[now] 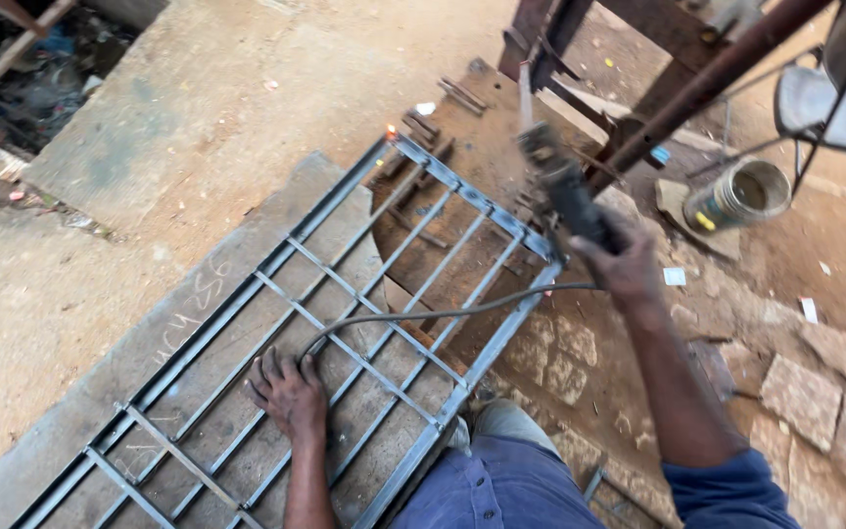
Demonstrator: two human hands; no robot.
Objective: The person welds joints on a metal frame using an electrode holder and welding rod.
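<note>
A long steel grille frame (276, 294) of welded bars lies flat on a concrete slab, running from bottom left to upper centre. My left hand (288, 392) presses palm-down on its bars, fingers spread. My right hand (622, 263) grips a dark welding electrode holder (565, 186), blurred, lifted just beyond the frame's far right corner. A black cable (443, 313) runs from the holder across the bars toward my left hand. A small orange glow (390, 130) shows at the frame's far corner.
Short steel offcuts (423, 127) lie on the rusty plate past the frame. A rusty metal stand (658, 88) rises at upper right, with a tin can (741, 194) and a chair (824, 103) beside it. Stone paving (795, 382) is at right. My blue-trousered knee (501, 480) is at the bottom.
</note>
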